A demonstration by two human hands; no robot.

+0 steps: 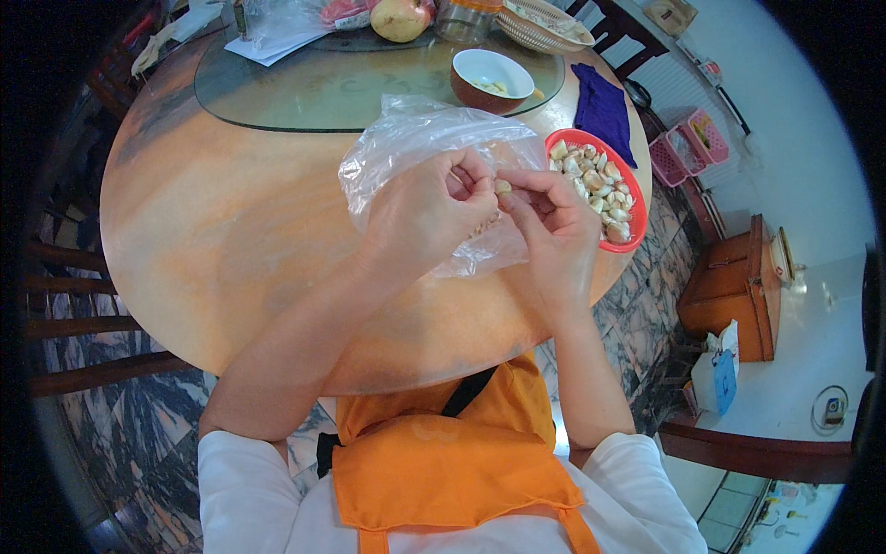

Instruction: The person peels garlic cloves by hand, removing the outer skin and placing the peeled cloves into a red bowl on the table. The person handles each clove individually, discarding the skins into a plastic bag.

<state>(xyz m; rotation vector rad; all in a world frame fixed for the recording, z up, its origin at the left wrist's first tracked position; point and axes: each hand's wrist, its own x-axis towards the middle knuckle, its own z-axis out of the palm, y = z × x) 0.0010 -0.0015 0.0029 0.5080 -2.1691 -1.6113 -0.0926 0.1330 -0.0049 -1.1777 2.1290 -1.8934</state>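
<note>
My right hand [557, 235] holds a garlic clove [502, 186] between thumb and fingertips, above a clear plastic bag [415, 138] on the round table. Close against it, my left hand [432, 211] has its thumb and index finger pinched together; whether a bit of garlic is between them cannot be seen. Bits of garlic skin [486, 225] lie on the bag beneath the hands. A red plastic basket [642, 218] of unpeeled garlic cloves [599, 181] stands right of my right hand. Beyond the bag, a brown bowl [484, 97] with a white inside contains some peeled cloves [493, 87].
The bowl stands on a glass turntable [297, 90]. Farther back are a round fruit [401, 19], a glass jar [465, 21], papers [277, 48] and a woven basket [543, 31]. A dark blue cloth [603, 111] lies at the table's right edge. Wooden chairs flank the table.
</note>
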